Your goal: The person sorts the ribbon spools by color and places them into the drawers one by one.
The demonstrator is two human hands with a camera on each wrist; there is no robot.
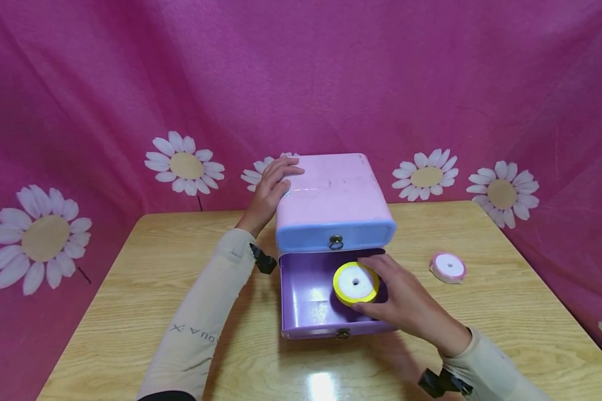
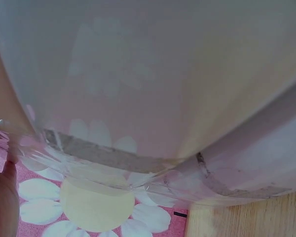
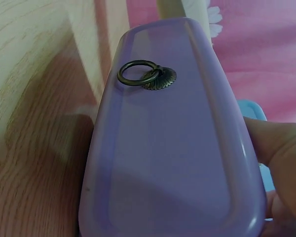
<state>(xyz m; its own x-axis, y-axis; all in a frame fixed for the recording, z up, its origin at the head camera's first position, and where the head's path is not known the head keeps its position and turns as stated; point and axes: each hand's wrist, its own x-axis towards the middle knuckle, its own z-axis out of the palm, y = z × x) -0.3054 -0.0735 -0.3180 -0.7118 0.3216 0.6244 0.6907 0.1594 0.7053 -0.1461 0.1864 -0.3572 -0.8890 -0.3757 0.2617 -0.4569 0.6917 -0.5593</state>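
Note:
A small drawer box (image 1: 331, 189) with a pink top stands on the table, its blue upper drawer (image 1: 301, 238) closed. The purple lower drawer (image 1: 301, 295) is pulled out toward the front. Over that drawer my right hand (image 1: 401, 295) holds a yellow-rimmed ribbon spool (image 1: 355, 281) between thumb and fingers. My left hand (image 1: 273, 186) rests on the left edge of the pink top, fingers spread over it. In the right wrist view, the purple drawer front (image 3: 163, 148) shows its ring pull (image 3: 138, 73); part of the right hand (image 3: 286, 168) appears beside it.
On the table to the right lies a pink-rimmed ribbon spool (image 1: 448, 267). A magenta cloth (image 1: 301, 78) with white daisies hangs behind and beside the wooden table (image 1: 180, 267). The box's shiny side (image 2: 113, 98) fills most of the left wrist view.

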